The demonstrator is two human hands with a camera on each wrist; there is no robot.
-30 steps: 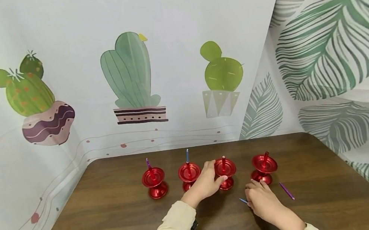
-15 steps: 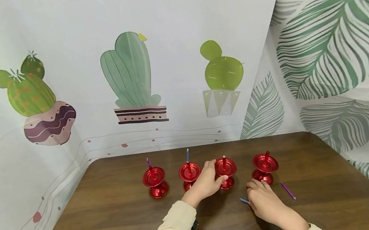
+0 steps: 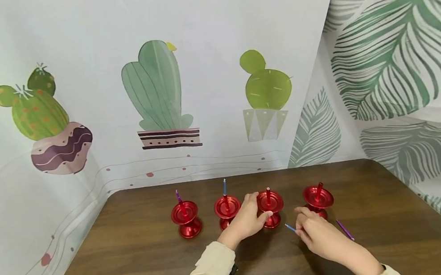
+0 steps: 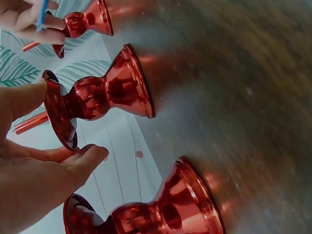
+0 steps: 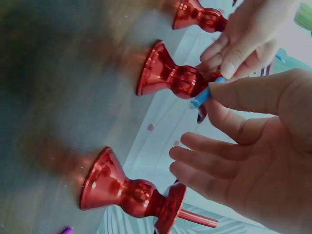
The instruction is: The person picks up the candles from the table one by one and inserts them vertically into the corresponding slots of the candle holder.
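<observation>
Only the head view shows the far-left red holder (image 3: 190,228) with its upright purple candle (image 3: 178,196); beside it, a second red holder (image 3: 222,210) bears an upright blue candle (image 3: 225,187). Next, the left hand (image 3: 246,218) grips the third red holder (image 3: 274,203), and the left wrist view reveals thumb and fingers on opposite sides of its dish. The right hand (image 3: 318,234) pinches a short blue candle (image 5: 200,99); the right wrist view alone clearly shows thumb and forefinger clamped on it, other fingers extended. Behind that hand stands the far-right red holder (image 3: 318,199); a loose purple candle (image 3: 345,230) lies beside on the bench (image 3: 135,249).
</observation>
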